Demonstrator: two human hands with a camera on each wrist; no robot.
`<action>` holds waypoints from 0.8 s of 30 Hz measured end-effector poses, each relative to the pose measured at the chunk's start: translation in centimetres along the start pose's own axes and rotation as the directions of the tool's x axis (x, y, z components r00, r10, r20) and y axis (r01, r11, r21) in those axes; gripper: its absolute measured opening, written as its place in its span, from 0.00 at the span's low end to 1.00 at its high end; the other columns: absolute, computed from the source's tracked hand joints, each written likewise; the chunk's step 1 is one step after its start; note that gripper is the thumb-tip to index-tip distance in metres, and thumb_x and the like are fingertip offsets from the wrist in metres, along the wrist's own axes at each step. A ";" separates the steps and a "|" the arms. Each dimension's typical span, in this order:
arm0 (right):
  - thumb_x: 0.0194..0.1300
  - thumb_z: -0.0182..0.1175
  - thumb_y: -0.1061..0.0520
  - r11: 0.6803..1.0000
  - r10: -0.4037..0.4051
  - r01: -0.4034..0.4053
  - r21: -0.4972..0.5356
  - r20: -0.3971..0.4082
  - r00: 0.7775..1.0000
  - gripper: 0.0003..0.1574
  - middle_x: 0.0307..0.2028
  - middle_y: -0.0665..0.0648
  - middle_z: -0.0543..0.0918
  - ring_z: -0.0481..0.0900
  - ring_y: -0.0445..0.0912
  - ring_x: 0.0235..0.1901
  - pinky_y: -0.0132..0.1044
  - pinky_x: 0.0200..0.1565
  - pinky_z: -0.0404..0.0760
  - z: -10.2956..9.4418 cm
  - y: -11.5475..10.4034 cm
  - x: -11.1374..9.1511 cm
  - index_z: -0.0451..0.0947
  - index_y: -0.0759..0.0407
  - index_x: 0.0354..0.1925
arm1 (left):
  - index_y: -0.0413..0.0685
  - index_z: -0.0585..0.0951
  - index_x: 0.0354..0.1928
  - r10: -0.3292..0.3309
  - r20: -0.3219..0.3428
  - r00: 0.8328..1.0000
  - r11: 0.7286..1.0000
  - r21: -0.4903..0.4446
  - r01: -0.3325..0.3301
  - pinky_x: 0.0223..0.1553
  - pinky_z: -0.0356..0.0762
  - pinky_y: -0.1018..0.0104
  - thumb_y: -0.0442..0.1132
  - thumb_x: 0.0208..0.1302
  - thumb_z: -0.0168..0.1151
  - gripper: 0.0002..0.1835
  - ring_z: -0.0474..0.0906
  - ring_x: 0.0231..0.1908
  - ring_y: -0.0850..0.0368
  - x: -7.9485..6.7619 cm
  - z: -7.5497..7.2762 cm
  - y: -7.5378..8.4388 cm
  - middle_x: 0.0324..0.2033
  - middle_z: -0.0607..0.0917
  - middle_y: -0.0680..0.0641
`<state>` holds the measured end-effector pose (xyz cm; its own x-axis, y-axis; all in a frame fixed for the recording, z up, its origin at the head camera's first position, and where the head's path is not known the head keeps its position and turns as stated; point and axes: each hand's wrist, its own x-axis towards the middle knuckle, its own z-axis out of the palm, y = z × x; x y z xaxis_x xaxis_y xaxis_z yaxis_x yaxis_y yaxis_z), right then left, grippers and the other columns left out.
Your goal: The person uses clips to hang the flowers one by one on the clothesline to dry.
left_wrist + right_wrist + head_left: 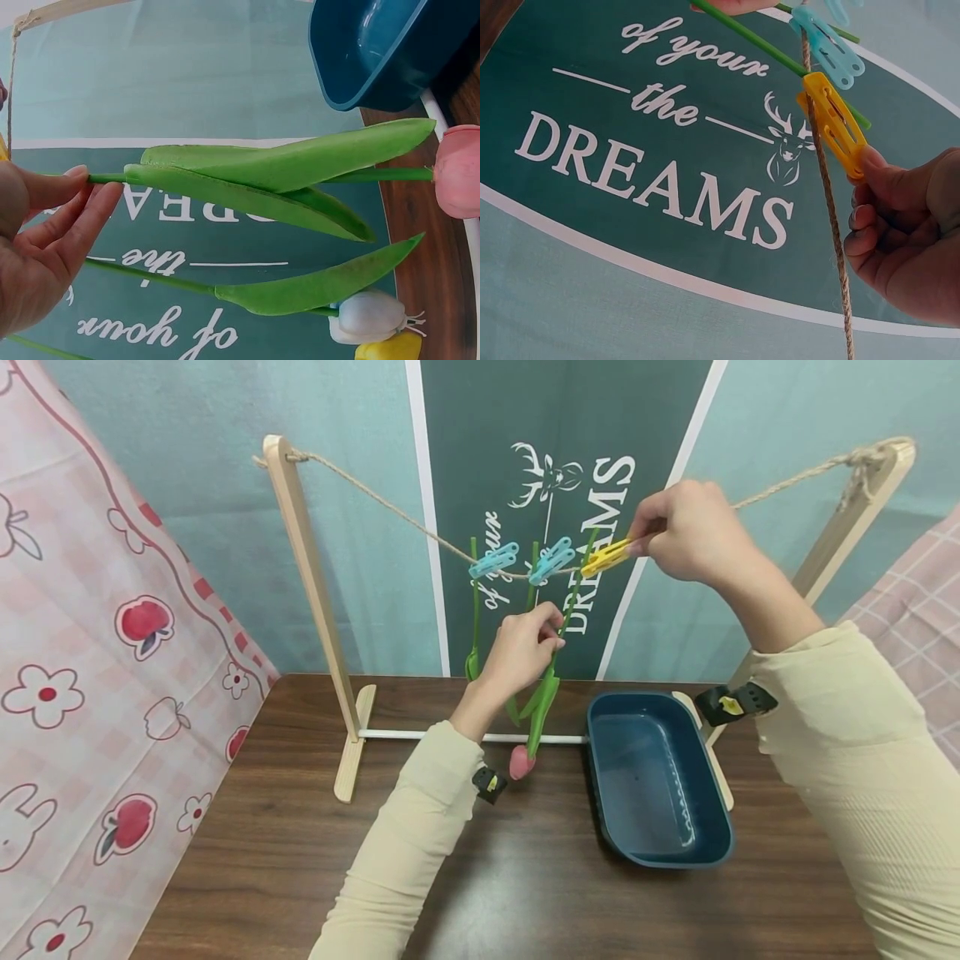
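Observation:
My left hand [521, 647] pinches the green stem of an artificial pink tulip [522, 762], which hangs bloom down. Thumb and fingertips meet on that stem above its leaves [292, 161] in the left wrist view. With thumb and fingers, my right hand [690, 531] grips the handle end of a yellow clothespin [836, 124]. The clothespin's nose sits on the rope [829, 202], right at the tulip's stem. To its left, two light blue clothespins [495, 560] hold further stems on the rope. A white tulip [367, 316] and a yellow bloom [390, 349] hang beside the pink one.
Wooden posts [311, 585] carry the rope at either side, joined low by a white rod [420, 735]. A dark blue basin [652, 852] stands on the brown table [247, 868], at the right. Behind hangs a green and teal printed cloth [352, 410].

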<state>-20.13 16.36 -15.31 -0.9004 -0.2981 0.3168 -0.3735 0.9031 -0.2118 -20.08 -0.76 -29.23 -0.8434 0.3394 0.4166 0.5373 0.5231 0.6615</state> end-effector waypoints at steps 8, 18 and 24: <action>0.57 0.55 0.68 0.999 -0.036 0.036 -0.014 0.001 0.999 0.07 0.25 0.65 0.80 0.69 0.53 0.27 0.41 0.24 0.64 0.0 -0.2 0.1 0.79 0.70 0.26 | 0.41 0.77 0.41 0.006 0.013 1.000 1.000 0.003 -0.006 0.34 0.70 0.71 0.31 0.60 0.59 0.07 0.75 0.30 0.60 -0.1 -0.1 -0.1 0.28 0.81 0.49; 0.56 0.56 0.68 0.998 -0.059 0.059 -0.026 0.007 0.998 0.07 0.23 0.63 0.80 0.70 0.52 0.25 0.41 0.25 0.65 0.3 -0.6 -0.1 0.79 0.69 0.25 | 0.42 0.77 0.41 0.007 0.026 1.000 1.000 -0.003 -0.007 0.34 0.71 0.70 0.31 0.60 0.59 0.07 0.77 0.31 0.60 -0.2 0.0 -0.3 0.29 0.82 0.49; 0.56 0.55 0.69 0.998 -0.057 0.057 -0.024 0.012 0.998 0.08 0.24 0.64 0.81 0.70 0.52 0.26 0.41 0.25 0.65 0.4 -0.6 -0.2 0.79 0.69 0.24 | 0.41 0.77 0.42 0.014 0.032 0.999 1.000 -0.012 -0.014 0.35 0.72 0.70 0.31 0.61 0.58 0.07 0.77 0.32 0.59 -0.2 0.2 -0.3 0.30 0.82 0.48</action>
<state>-19.79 15.72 -15.56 -0.8803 -0.3529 0.3170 -0.4190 0.8918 -0.1708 -20.07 -0.89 -29.66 -0.8349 0.3719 0.4059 0.5490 0.5089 0.6631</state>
